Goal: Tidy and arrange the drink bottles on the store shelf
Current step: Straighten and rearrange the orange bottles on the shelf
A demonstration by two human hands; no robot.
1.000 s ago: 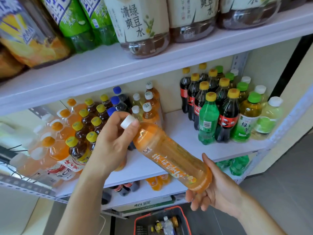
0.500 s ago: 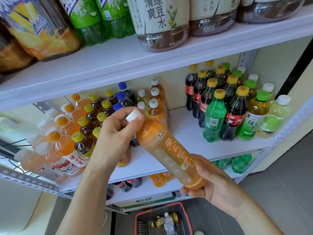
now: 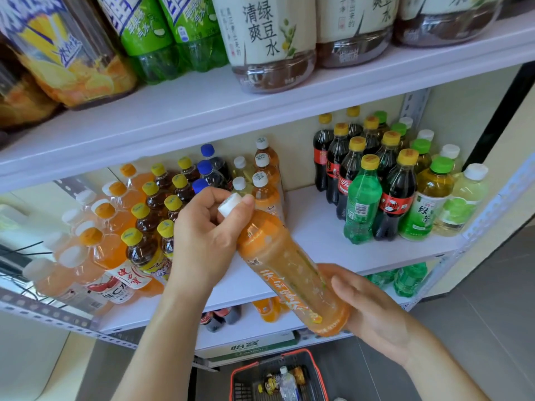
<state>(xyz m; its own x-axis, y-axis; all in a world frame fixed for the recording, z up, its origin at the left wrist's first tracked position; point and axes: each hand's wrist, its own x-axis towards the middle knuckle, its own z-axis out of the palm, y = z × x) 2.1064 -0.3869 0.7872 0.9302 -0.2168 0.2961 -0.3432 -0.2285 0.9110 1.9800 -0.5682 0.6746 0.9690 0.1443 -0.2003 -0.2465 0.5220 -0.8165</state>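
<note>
right fingers [image 3: 351,287] now wrap orange bottle [image 3: 282,270] base; left fingers [image 3: 244,204] pinch cap [image 3: 229,204]; label [image 3: 279,290] blurred.

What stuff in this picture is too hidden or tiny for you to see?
- Head view, big bottles: tops cut off by the top edge.
- Head view, orange bottle: label writing blurred.
- Head view, small bottles: partly hidden behind the left hand.
- Head view, basket: contents too small, cut by the bottom edge.

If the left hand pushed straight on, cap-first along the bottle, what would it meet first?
The left hand with its orange bottle would likely meet the blue-capped bottles first; depth is unclear.
</note>
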